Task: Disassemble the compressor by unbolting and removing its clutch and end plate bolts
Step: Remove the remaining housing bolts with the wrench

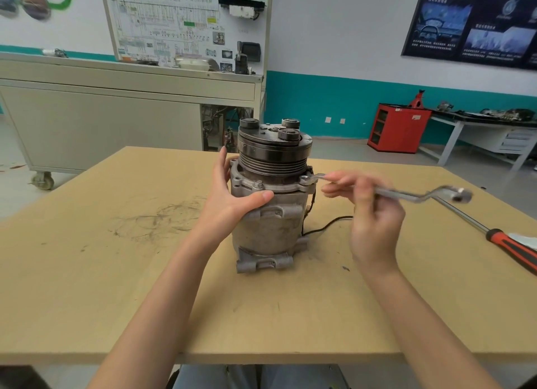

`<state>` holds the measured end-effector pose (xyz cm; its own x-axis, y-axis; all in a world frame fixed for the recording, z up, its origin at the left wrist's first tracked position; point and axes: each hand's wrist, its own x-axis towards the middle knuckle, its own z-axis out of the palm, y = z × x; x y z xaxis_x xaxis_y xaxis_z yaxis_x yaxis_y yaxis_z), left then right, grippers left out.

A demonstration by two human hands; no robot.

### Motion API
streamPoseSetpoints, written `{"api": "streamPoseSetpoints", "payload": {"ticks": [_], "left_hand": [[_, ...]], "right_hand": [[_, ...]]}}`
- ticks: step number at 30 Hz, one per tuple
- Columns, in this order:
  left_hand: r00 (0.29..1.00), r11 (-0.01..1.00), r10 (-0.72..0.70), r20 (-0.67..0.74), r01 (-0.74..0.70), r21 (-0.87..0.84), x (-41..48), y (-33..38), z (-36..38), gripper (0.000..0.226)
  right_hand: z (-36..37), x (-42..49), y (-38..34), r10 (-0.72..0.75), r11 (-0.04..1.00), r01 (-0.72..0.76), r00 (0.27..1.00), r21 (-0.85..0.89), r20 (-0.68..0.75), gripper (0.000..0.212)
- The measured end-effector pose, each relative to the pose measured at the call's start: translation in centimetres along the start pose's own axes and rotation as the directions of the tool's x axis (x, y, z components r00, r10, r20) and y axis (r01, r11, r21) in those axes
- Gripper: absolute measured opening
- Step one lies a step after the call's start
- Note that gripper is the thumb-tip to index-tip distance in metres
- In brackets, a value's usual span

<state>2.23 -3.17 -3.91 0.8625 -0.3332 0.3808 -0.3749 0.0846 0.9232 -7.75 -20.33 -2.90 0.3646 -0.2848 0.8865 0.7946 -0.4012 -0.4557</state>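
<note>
- Compressor (270,214): stood upright at mid-table, clutch end up. Cast grey metal, dull and grimy, with mounting lugs at the foot.
- Clutch (274,144): seated on top of the compressor and not yet removed. Dark steel with a grooved pulley and three round caps.
- End plate bolt (258,184): a hex head with washer is seen at the compressor's front flange. A second lies at the right flange, under the wrench ring.
- Step judged: an end plate bolt is being loosened.
- Wrench (406,195): a bright offset ring spanner, extended rightward from the compressor's flange. Full seating on the bolt head cannot be confirmed because of motion blur.
- Left hand (232,193): wrapped round the compressor's left side, with the thumb pressed across the front as a brace.
- Right hand (369,211): right of the compressor, fingers curled round the wrench shank.
- Next move: a steady wrench sweep is called for, with the body held against turning.
- Black wire (325,227): trailed from the compressor's right side.
- Screwdriver (511,249): a red-and-black handle on a steel shaft, laid well right of the compressor.
- Table (116,272): tan board, scuffed left of the compressor.
</note>
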Motion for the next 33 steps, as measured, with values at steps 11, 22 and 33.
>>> {"api": "streamPoseSetpoints", "payload": {"ticks": [11,22,33], "left_hand": [[1.000,1.000,-0.011,0.000,0.011,0.005,0.1,0.0,-0.2,0.134],[1.000,1.000,-0.016,0.009,0.016,0.012,-0.1,0.2,-0.2,0.133],[1.000,1.000,0.014,0.003,-0.014,0.005,-0.2,0.4,0.0,0.133]], "right_hand": [[0.1,6.3,5.9,0.693,0.323,-0.736,0.612,0.595,0.381,0.055],[-0.5,4.7,0.1,0.218,0.976,-0.217,0.971,0.015,-0.101,0.032],[1.7,1.5,-2.4,-0.502,0.549,0.630,0.774,-0.549,0.387,0.040]]}}
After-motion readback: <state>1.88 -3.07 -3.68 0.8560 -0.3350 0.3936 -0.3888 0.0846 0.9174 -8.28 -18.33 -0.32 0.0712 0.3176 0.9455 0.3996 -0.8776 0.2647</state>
